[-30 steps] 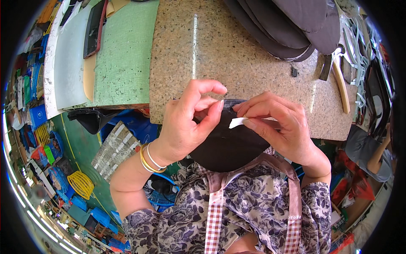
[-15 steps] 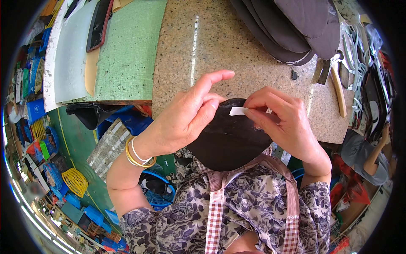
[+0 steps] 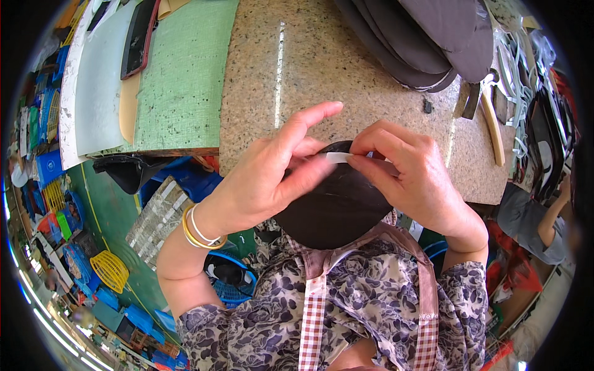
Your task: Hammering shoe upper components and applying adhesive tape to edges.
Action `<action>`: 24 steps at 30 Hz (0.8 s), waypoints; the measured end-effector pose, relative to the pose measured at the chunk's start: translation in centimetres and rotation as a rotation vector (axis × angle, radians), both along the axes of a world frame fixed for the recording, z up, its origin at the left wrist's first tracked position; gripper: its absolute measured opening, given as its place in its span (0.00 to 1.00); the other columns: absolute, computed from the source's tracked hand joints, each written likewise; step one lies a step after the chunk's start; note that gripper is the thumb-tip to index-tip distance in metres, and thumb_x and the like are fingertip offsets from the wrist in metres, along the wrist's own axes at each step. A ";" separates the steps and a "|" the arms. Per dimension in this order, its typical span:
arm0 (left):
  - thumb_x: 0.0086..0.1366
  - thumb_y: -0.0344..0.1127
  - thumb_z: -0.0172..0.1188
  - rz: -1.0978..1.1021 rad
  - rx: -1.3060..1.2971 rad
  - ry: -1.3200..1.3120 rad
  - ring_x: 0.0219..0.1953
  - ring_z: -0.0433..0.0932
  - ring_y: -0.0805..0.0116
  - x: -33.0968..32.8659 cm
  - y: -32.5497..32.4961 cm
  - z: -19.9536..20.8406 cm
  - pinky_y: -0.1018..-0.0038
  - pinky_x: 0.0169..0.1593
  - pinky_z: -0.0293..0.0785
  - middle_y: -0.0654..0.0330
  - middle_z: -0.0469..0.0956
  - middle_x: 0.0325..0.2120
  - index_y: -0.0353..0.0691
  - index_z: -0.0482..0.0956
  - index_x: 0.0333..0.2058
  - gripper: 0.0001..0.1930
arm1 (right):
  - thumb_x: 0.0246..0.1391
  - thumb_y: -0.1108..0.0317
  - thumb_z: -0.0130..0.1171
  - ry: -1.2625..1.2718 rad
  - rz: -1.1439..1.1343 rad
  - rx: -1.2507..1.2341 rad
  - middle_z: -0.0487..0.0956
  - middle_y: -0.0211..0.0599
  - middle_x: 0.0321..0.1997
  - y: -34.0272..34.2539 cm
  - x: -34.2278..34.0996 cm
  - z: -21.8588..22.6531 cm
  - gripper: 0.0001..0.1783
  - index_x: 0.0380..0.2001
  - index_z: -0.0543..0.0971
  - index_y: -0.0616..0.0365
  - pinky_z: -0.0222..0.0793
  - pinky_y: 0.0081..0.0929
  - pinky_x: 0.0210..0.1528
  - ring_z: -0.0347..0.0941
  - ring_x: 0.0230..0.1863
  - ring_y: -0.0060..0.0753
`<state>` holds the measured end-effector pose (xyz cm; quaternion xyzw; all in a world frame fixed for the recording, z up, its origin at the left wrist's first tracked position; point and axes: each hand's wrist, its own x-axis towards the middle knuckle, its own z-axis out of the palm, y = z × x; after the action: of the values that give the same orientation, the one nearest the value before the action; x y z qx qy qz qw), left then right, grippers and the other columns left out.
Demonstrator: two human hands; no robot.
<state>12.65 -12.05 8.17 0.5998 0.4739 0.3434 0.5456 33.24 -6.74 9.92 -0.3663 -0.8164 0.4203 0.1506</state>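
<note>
A dark, rounded black panel (image 3: 331, 213) of sheet material is held up in front of my body, near the table's front edge. At its upper edge lies a small white strip (image 3: 337, 157). My right hand (image 3: 413, 170) pinches the strip's right end between thumb and forefinger. The thumb of my left hand (image 3: 260, 173), smeared by motion, meets the strip's left end; its forefinger points out over the table while the other fingers curl behind the panel's upper left edge. How those fingers grip the panel is partly hidden.
Across the stone tabletop (image 3: 253, 93) lie a stack of dark panels (image 3: 433, 37), a wooden-handled hammer (image 3: 492, 127) and a small black scrap (image 3: 427, 106). A phone (image 3: 138, 40) rests at the left by a green mat (image 3: 185, 80). Below stands a blue basket (image 3: 238, 290). Another person's arm (image 3: 550, 219) shows at right.
My left thumb has moved in and down onto the white strip's left end. My right hand has shifted slightly left with the strip, which now lies closer to the left thumb.
</note>
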 end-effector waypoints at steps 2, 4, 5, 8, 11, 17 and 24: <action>0.62 0.22 0.53 0.000 0.031 0.040 0.29 0.73 0.82 0.1 -0.1 -0.6 0.83 0.37 0.69 0.62 0.80 0.29 0.38 0.61 0.59 0.25 | 0.48 0.77 0.61 -0.005 0.002 0.016 0.75 0.37 0.29 -0.2 -0.2 0.1 0.05 0.29 0.75 0.64 0.70 0.23 0.27 0.74 0.26 0.31; 0.62 0.22 0.54 -0.003 0.062 0.081 0.31 0.74 0.82 0.2 -0.2 -0.7 0.83 0.38 0.70 0.61 0.81 0.30 0.37 0.61 0.59 0.26 | 0.48 0.77 0.62 -0.020 0.006 0.067 0.76 0.38 0.30 -0.4 -0.3 0.0 0.05 0.28 0.75 0.65 0.70 0.23 0.28 0.75 0.27 0.32; 0.61 0.22 0.55 0.041 -0.014 0.069 0.33 0.75 0.81 0.3 -0.4 -0.6 0.83 0.39 0.71 0.61 0.81 0.31 0.37 0.63 0.58 0.26 | 0.48 0.77 0.62 -0.018 -0.002 0.065 0.76 0.38 0.30 -0.5 -0.3 0.1 0.05 0.28 0.75 0.65 0.70 0.23 0.28 0.75 0.27 0.32; 0.61 0.23 0.57 0.065 -0.084 0.055 0.35 0.76 0.80 0.0 -0.4 -0.8 0.82 0.39 0.72 0.60 0.81 0.32 0.36 0.67 0.56 0.23 | 0.48 0.77 0.62 0.027 -0.013 -0.032 0.77 0.38 0.31 -0.7 0.4 0.6 0.06 0.29 0.76 0.65 0.71 0.23 0.29 0.76 0.28 0.32; 0.61 0.23 0.57 0.006 -0.070 0.080 0.33 0.77 0.79 -0.5 0.1 -0.7 0.82 0.38 0.72 0.60 0.81 0.32 0.36 0.71 0.52 0.19 | 0.48 0.77 0.61 -0.001 -0.075 -0.120 0.78 0.38 0.33 -1.1 1.9 0.5 0.06 0.31 0.77 0.65 0.72 0.23 0.30 0.76 0.29 0.31; 0.59 0.24 0.57 -0.031 0.195 0.324 0.35 0.76 0.66 0.1 0.8 -0.5 0.74 0.41 0.71 0.56 0.76 0.33 0.36 0.74 0.46 0.15 | 0.50 0.75 0.60 0.112 -0.164 -0.095 0.76 0.42 0.32 -2.5 4.1 -0.7 0.05 0.30 0.77 0.65 0.71 0.29 0.30 0.76 0.28 0.42; 0.58 0.28 0.58 -0.173 0.134 0.433 0.36 0.72 0.57 1.5 1.6 0.9 0.65 0.40 0.69 0.55 0.69 0.34 0.36 0.73 0.38 0.09 | 0.50 0.77 0.58 0.095 -0.258 -0.031 0.77 0.42 0.33 -3.9 5.7 -1.2 0.04 0.31 0.77 0.66 0.71 0.28 0.31 0.76 0.30 0.40</action>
<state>14.18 -10.40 9.06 0.7328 0.5027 0.1893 0.4177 38.99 -10.68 8.73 -0.4500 -0.7480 0.4269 0.2362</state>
